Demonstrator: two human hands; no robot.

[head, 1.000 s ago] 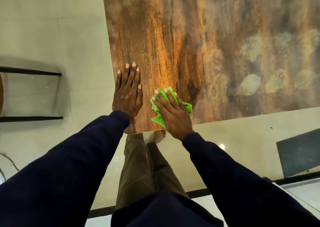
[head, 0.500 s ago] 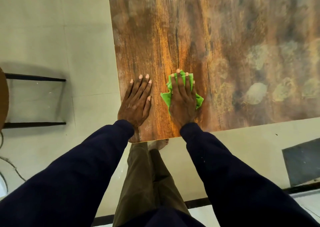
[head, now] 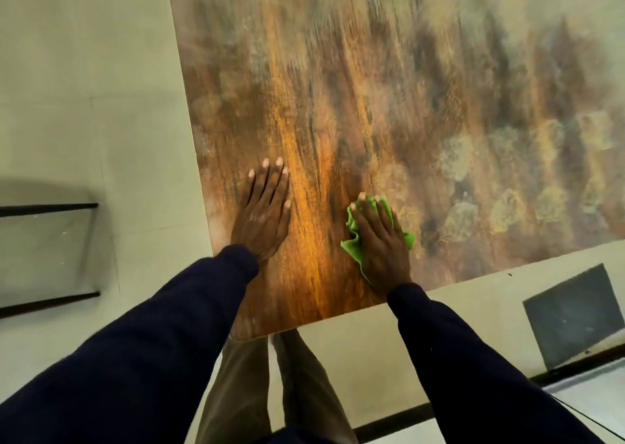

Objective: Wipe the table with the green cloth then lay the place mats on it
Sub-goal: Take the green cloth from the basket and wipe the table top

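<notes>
A brown wood-grain table [head: 389, 88] fills the upper middle and right of the head view. My left hand [head: 263, 213] rests flat on it near the front left corner, fingers straight. To its right my right hand [head: 380, 240] presses flat on a crumpled green cloth [head: 353, 247], fingers straight over it, close to the table's near edge. The cloth shows at the hand's left side and a bit at its right. No place mats are in view.
Pale tiled floor surrounds the table. A black metal frame [head: 47, 251] stands on the floor at the left. A dark grey mat [head: 575, 315] lies on the floor at the lower right. My legs stand at the table's front corner.
My right hand has slid the green cloth to the right along the table, away from the left hand. The left hand stays flat near the corner.
</notes>
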